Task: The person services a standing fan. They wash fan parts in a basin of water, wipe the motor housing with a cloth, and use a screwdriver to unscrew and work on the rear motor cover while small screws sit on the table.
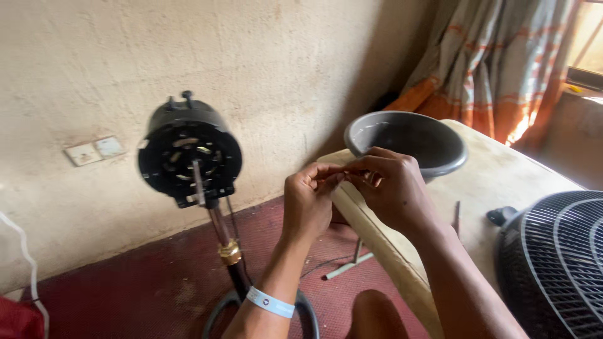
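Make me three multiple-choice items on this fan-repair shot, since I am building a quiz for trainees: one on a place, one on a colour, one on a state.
1. Where does the grey bowl stand?
A. On the red floor
B. On the pale table, beyond the hands
C. On the fan grille

2. What colour is the wristband on the left arm?
A. Light blue
B. Orange
C. Black

3. How are the left hand and right hand placed?
A. Far apart
B. Flat on the table
C. Fingertips brought together, pinching something small

Answers:
1 B: the bowl rests on the table near the curtain.
2 A: the band is pale blue.
3 C: the fingertips meet in front of the bowl; what they pinch is too small to tell.
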